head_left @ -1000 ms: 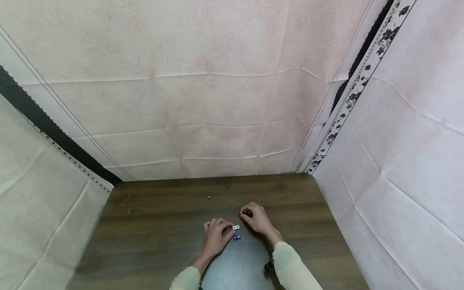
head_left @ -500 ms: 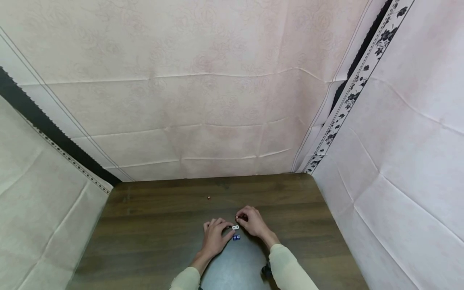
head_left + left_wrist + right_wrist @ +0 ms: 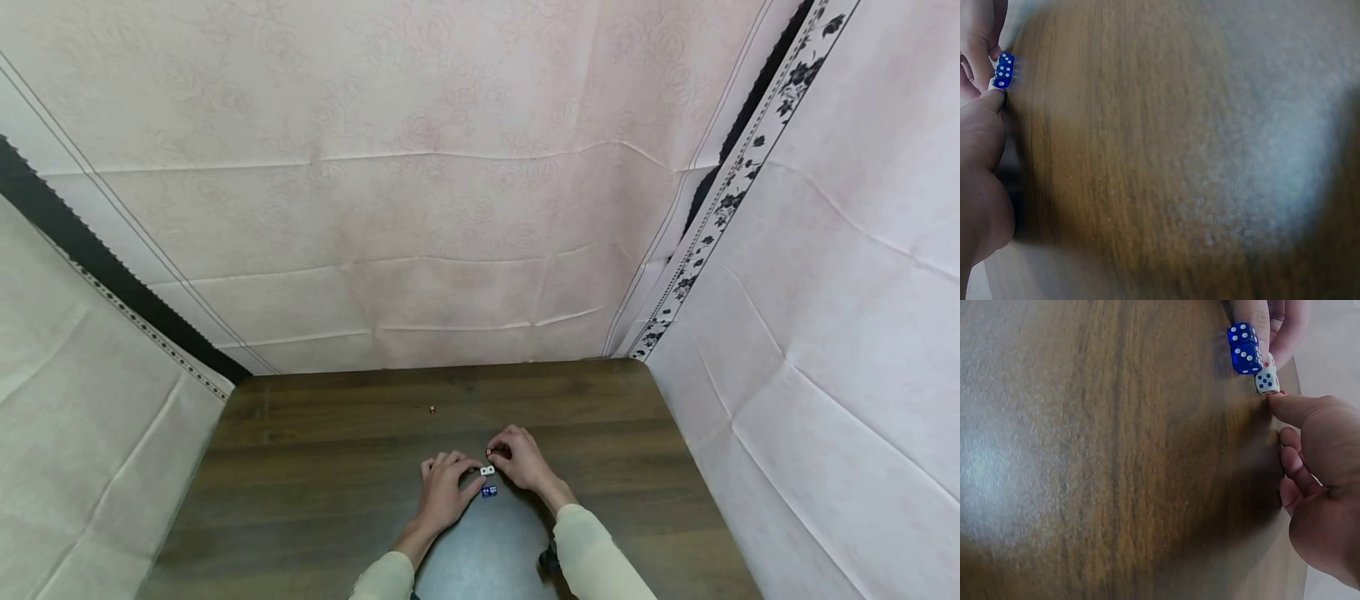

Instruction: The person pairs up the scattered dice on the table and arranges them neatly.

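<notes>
Two white dice [image 3: 487, 471] sit side by side on the table, just beyond two blue dice [image 3: 490, 492]. My left hand [image 3: 444, 493] holds the white dice at their left end, thumb on the near side and index finger on the far side. In the right wrist view its thumb passes close by the blue dice [image 3: 1246, 350]. My right hand [image 3: 523, 460] pinches a small red die [image 3: 489, 451] between thumb and index finger, just beyond the white pair. Only a sliver of that red die [image 3: 1282, 393] shows in the right wrist view, beside a white die [image 3: 1266, 381].
Another small reddish die [image 3: 432, 409] lies alone farther back on the wooden table [image 3: 315, 467]. Pale patterned cloth [image 3: 465, 208] hangs behind the table's back edge and along both sides.
My right hand has come left and nearer with the red die, up to the white dice, then barely moved in the last half second. The left hand has stayed in place.
</notes>
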Tool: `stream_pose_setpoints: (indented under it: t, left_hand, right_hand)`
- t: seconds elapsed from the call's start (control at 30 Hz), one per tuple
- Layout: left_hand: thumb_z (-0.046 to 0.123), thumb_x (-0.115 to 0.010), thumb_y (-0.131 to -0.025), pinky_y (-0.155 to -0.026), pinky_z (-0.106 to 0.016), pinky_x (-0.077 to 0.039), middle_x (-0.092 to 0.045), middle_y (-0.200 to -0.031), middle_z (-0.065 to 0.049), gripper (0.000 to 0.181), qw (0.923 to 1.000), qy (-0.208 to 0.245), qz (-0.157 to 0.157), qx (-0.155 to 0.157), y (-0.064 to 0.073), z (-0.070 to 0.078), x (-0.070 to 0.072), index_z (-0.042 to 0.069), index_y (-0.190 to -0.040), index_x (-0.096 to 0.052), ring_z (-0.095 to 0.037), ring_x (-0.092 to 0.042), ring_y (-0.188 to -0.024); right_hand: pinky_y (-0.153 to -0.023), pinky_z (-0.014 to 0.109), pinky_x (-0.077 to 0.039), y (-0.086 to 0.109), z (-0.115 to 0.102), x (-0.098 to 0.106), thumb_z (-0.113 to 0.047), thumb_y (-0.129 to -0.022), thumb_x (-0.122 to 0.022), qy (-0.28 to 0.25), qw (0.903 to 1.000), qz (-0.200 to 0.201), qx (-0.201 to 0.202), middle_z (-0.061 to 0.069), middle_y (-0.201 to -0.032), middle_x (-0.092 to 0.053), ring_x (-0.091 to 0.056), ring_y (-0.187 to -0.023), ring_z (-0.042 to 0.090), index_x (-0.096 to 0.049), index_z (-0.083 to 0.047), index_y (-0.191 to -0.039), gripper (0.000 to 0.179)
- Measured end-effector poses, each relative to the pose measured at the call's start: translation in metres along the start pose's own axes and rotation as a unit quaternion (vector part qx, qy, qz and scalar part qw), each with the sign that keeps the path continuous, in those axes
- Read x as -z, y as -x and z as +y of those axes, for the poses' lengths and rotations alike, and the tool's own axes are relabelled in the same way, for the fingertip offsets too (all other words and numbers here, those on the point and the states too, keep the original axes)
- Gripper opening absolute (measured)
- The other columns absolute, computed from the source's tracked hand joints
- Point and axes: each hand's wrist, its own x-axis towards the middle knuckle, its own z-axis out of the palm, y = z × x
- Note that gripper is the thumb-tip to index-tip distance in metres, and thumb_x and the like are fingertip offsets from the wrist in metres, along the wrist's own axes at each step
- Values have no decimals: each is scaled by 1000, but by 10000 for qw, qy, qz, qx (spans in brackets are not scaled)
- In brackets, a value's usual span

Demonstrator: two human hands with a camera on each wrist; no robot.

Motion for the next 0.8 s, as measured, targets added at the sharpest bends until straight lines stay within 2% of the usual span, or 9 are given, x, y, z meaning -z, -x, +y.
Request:
stream_pose_setpoints:
  t: [0.5,0.8]
  left_hand:
    - [31,-92,-96,-100,-51,-34,-76,-103,6,18,9999,82,-54,21,-1,0,0,24,-112,-87,-18,-62,-98]
    - [31,-92,-96,-98,-49,-33,-77,-104,5,24,9995,269,-187,-48,0,-3,6,21,-118,-86,-16,-61,-98]
  right_hand:
    - [-93,37,-50,0,0,0,-17,-105,-83,52,10000,43,44,-1,-111,-70,-61,-104,15,-85,-16,-113,8]
    - [-93,37,-50,0,2,-2,-17,-105,-83,1,10000,25,36,0,-111,-70,-60,-103,15,-84,-16,-113,8]
